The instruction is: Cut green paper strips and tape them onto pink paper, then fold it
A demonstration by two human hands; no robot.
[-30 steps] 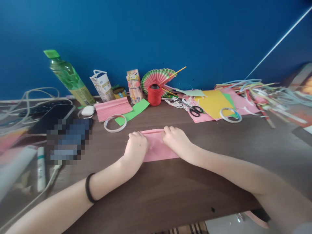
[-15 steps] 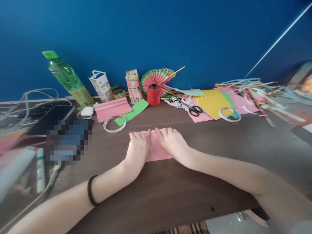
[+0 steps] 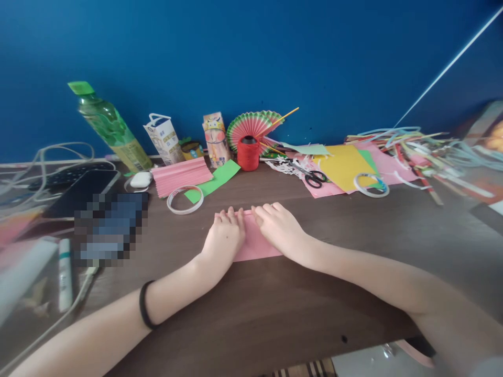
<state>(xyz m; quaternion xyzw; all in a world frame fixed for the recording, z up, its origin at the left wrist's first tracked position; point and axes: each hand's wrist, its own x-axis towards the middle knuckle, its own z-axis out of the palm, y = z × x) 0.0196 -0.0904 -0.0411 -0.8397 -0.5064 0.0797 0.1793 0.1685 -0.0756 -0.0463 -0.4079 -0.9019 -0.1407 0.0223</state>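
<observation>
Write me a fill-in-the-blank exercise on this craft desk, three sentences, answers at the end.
1. Both the left hand and the right hand press flat on a sheet of ____ paper.
2. The scissors have ____ handles.
3. The spool of thread in front of the paper fan is ____.

Missing words: pink; black; red

Pink paper sheet (image 3: 257, 245) — flat on desk, far edge folded.
</observation>
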